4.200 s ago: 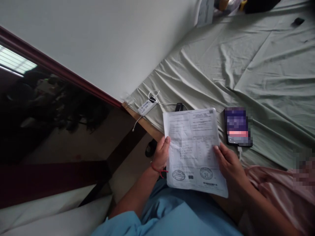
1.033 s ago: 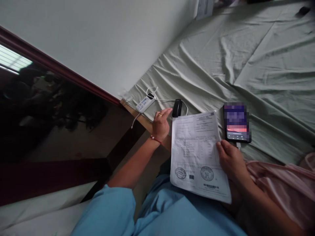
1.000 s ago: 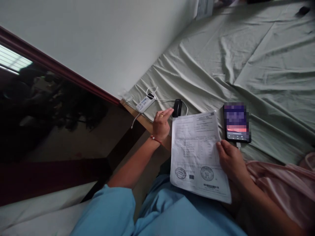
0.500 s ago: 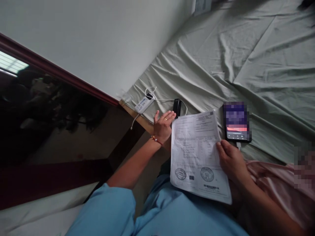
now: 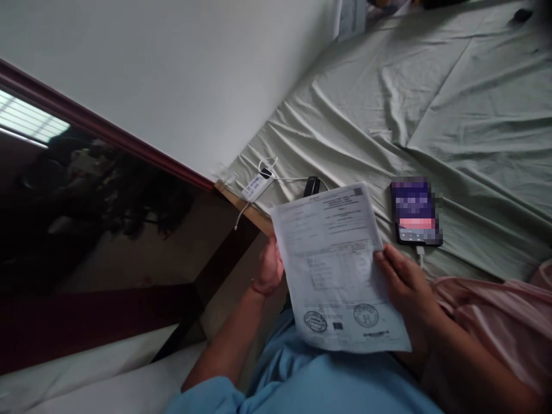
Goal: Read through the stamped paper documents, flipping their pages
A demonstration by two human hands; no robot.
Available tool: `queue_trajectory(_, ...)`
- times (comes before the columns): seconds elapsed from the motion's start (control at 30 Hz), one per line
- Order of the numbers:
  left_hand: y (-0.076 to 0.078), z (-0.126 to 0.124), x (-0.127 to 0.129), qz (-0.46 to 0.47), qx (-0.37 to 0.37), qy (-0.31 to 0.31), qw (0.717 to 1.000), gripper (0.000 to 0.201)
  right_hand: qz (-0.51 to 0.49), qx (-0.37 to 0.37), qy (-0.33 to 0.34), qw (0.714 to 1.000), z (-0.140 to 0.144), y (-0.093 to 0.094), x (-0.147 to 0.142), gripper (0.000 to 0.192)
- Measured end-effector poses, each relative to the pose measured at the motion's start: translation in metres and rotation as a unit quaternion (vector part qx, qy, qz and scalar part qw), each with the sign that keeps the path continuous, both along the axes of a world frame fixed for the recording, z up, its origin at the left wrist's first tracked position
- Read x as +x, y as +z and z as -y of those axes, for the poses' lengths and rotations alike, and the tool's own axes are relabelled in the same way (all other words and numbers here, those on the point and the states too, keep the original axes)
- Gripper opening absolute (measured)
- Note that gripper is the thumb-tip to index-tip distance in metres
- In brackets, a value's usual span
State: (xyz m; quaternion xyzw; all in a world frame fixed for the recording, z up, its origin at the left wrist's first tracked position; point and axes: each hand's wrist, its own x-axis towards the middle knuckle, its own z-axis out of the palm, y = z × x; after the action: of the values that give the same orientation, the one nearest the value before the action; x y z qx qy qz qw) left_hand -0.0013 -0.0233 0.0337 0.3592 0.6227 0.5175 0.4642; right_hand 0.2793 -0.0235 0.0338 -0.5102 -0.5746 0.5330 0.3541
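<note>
I hold a printed paper document with two round stamps near its bottom edge, above my lap in blue trousers. My right hand grips its right edge, thumb on the front. My left hand is at the paper's left edge, partly behind the sheet, fingers curled on it. A phone with a lit screen lies on the pale green bedsheet just right of the paper's top, with a white cable plugged into its near end.
A white charger block with its cable and a small black device lie on the bed's near corner. The wooden bed edge meets a white wall. Dark glossy floor is at left. Pink cloth lies at right.
My left hand came back from near the black device on the bed and took hold of the paper's left edge. The paper shifted a little left and tilted.
</note>
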Motion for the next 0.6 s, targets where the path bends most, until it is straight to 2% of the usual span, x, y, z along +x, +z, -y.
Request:
queue_trajectory(0.13,-0.011,0.026,0.021,0.089,-0.036,-0.021,0.995,0.073,0.014,-0.031,-0.057,0.998,-0.002,-0.009,0.003,0.034)
queue_trajectory(0.3,-0.033,0.033,0.027,0.031,-0.052,-0.014,0.998,0.054,0.036,-0.007,-0.084,0.996,-0.005,-0.014,0.006,0.034)
queue_trajectory(0.37,-0.038,0.03,0.025,-0.024,-0.049,-0.019,0.998,0.054,0.043,0.0,-0.082,0.996,-0.006,-0.011,0.006,0.034)
queue_trajectory(0.43,-0.039,0.026,0.021,-0.123,-0.03,-0.009,0.992,0.054,0.069,0.006,-0.084,0.994,-0.006,-0.008,0.005,0.035)
queue_trajectory(0.53,-0.035,0.017,0.016,-0.267,0.007,0.002,0.964,0.053,0.14,0.036,-0.097,0.985,-0.006,-0.006,0.003,0.039)
queue_trajectory(0.6,-0.033,0.01,0.013,-0.316,0.024,0.002,0.948,0.051,0.193,0.066,-0.103,0.974,-0.005,-0.01,0.001,0.041)
